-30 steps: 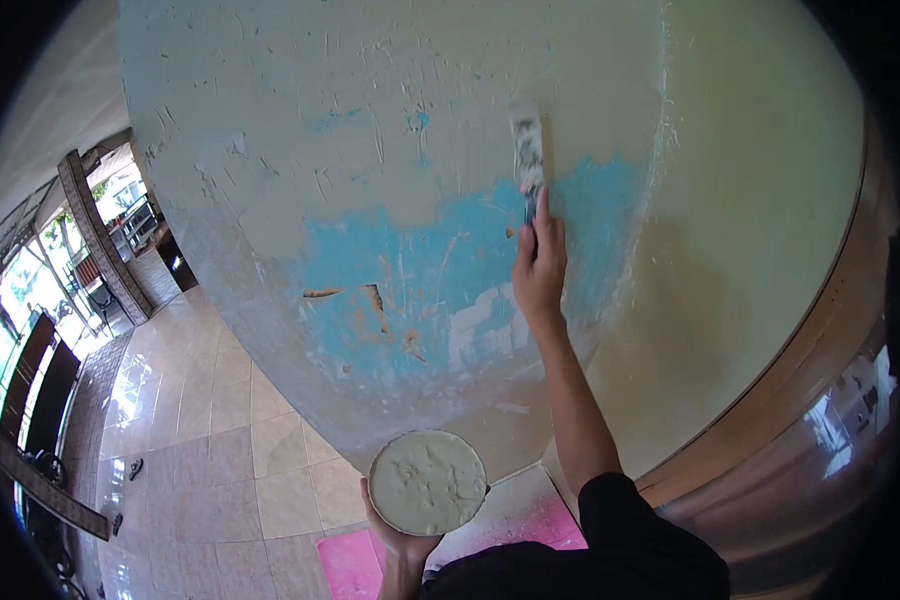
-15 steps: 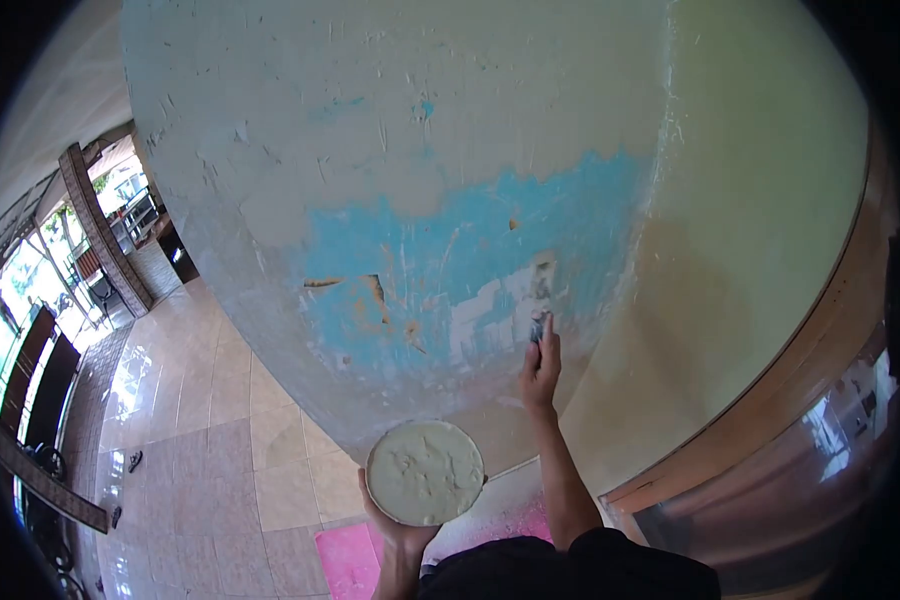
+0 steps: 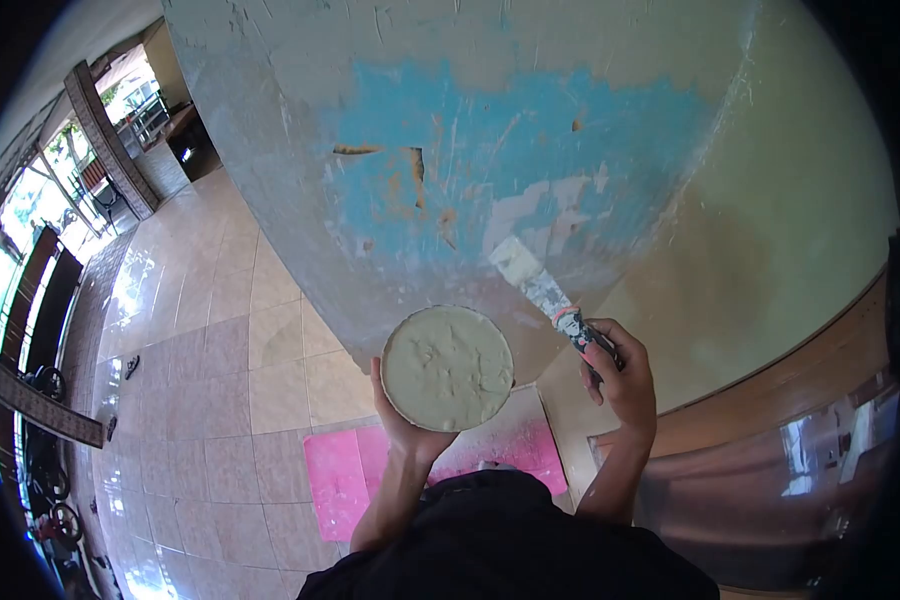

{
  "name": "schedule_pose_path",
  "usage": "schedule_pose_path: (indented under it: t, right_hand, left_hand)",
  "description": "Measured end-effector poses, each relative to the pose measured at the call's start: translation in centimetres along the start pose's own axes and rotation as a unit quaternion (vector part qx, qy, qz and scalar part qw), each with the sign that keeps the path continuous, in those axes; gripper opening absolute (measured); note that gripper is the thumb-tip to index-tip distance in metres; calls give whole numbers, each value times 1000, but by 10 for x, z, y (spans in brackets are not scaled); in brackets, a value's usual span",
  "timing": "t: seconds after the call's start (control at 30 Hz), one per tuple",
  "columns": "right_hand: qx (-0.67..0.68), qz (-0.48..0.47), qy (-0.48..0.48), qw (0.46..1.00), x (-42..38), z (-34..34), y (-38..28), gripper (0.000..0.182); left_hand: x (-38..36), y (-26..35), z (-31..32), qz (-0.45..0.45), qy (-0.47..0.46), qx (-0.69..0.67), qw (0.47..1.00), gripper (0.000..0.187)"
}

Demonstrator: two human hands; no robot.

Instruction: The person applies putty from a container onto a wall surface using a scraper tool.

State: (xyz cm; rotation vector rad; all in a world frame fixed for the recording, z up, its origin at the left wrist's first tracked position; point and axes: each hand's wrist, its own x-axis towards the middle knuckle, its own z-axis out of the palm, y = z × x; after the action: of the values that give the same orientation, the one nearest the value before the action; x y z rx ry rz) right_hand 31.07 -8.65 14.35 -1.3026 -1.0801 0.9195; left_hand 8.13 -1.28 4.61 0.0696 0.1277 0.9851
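Note:
My left hand point(image 3: 412, 432) supports a round container of pale putty point(image 3: 448, 368) from below and its left side, fingers wrapped round it. The putty surface is lumpy. To the right, my right hand point(image 3: 622, 372) grips the dark handle of a putty knife point(image 3: 548, 296). Its blade points up and left, with whitish putty on its tip, in front of the lower wall. Behind them the wall point(image 3: 260, 130) has a large blue patch point(image 3: 510, 120) with torn brown spots and whitish smears low on its right part.
A pink sheet point(image 3: 335, 480) lies on the tiled floor point(image 3: 200, 400) beneath me. At the right is a wooden edge point(image 3: 760, 385) with a shiny brownish surface below. Benches point(image 3: 30, 290), a pillar point(image 3: 110, 140) and parked motorcycles point(image 3: 55, 520) stand at the left.
My right hand has drawn the putty knife back from the wall and tilted it leftward. The container appears higher in view, and the view has shifted downward.

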Motion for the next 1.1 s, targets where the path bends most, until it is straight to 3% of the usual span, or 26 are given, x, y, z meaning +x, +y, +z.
schedule_pose_path:
  t: [0.17, 0.23, 0.33, 0.53, 0.73, 1.1]
  right_hand:
    - [-141, -16, 4, 990, -14, -9, -7, 21]
    - [-156, 29, -50, 986, -18, -10, -13, 19]
    - [-157, 11, -99, 983, -25, -21, -2, 18]
    - [-201, 26, -141, 969, -27, -15, -12, 20]
    - [-250, 10, -170, 953, -17, -2, 2, 19]
    - [-119, 69, -203, 970, -6, 10, 19, 17]
  left_hand:
    - [-1, -6, -6, -31, 15, -42, 999, 75]
    - [-3, -8, -11, -47, 26, -33, 998, 77]
    - [-9, -14, -20, -119, -63, -142, 981, 79]
    - [-18, -16, -17, -114, -9, -59, 992, 80]
    - [-21, -13, -22, -116, -29, -94, 988, 82]
    - [-26, -5, -10, -69, 8, -21, 997, 82]
